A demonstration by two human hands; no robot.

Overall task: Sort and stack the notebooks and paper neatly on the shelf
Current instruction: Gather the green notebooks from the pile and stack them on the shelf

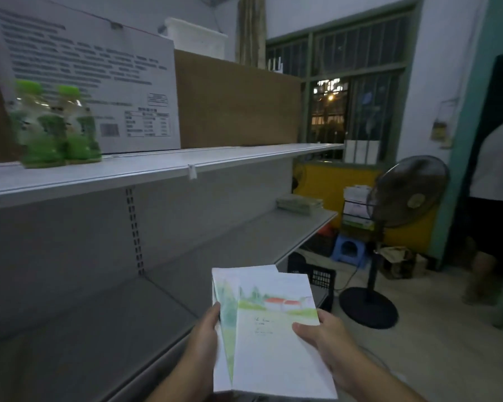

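head view: you've got the notebooks (273, 352) in both hands, out in front of the shelf (244, 250), not on it yet. your left hand (205, 329) curls round their left edge, fingers tucked behind. your right hand (325, 329) pinches the right edge, thumb flat on the painted cover. between your fingers the covers are fanned, one showing out to the left of the top one. i'd judge them light, thin and bendy, with smooth covers that slide on each other, so square them up and grip both long edges, not a corner. well beyond your fingertips, a small stack (299, 204) sits at the shelf's far end.
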